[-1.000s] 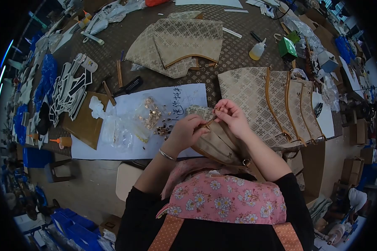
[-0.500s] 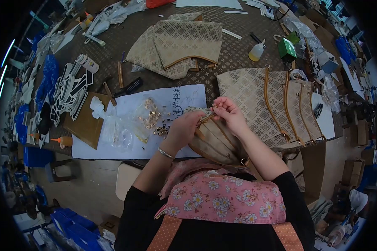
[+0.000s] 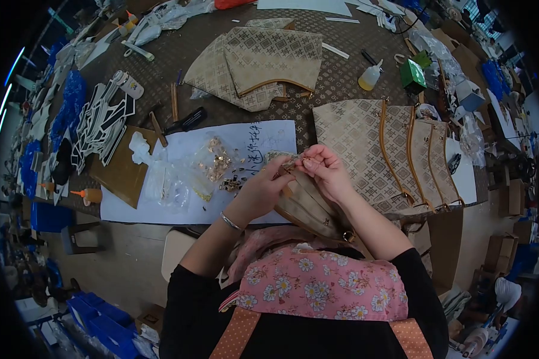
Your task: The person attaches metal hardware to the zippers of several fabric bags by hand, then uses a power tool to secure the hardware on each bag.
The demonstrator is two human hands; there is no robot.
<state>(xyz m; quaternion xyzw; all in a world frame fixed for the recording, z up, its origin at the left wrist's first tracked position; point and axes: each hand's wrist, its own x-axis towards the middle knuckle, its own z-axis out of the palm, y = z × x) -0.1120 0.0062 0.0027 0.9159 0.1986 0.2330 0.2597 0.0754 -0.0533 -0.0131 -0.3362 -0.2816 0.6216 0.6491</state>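
Note:
A beige patterned handbag (image 3: 308, 206) with brown trim lies against my front at the table edge. My left hand (image 3: 266, 184) is closed on its upper trimmed edge. Right beside it, my right hand (image 3: 329, 173) is pinched close to the same edge, fingertips nearly meeting the left ones. Whatever small piece sits in that pinch is too small to name. On the white paper (image 3: 263, 140) left of the hands is a clear bag of gold-coloured metal fittings (image 3: 217, 160), with darker fittings (image 3: 232, 183) beside it.
More patterned bag pieces (image 3: 353, 137) lie overlapped at right, others (image 3: 275, 57) at the back. A bottle of yellow liquid (image 3: 370, 76) stands near a green box (image 3: 412, 76). Left are a black-handled tool (image 3: 185, 121), white-edged strips (image 3: 105, 122) and an orange-tipped bottle (image 3: 90, 195).
My right hand has come down and closer to my left at the handbag's edge. My left fingers have shifted slightly along the trim. The view has moved a little.

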